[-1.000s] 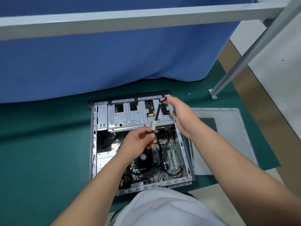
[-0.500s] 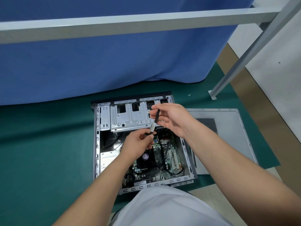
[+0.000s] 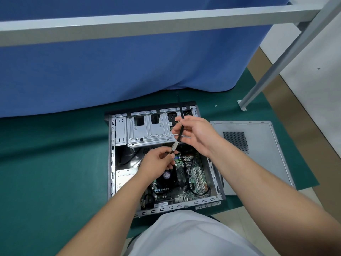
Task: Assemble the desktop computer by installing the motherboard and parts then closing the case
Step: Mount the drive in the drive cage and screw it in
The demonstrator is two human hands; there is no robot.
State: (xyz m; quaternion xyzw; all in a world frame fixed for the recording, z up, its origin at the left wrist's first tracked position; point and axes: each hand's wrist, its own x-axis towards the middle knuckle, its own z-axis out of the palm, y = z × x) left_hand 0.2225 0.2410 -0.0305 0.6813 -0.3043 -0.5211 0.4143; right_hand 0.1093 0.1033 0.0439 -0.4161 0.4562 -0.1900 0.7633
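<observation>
case (image 3: 112,163) on mat (image 3: 46,163) | side panel (image 3: 262,163) right | curtain (image 3: 110,71) behind

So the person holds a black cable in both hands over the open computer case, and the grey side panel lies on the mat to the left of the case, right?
Not quite. The head view shows the side panel lying to the right of the case, not the left. The rest holds: the left hand and right hand both hold the black cable over the open case.

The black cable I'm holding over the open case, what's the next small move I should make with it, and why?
Probably lower the cable's pale connector end toward the motherboard and look for its socket. The left hand pinches that end, the right hand holds the black cable higher up, and both are above the open case, nothing plugged in yet.
</observation>
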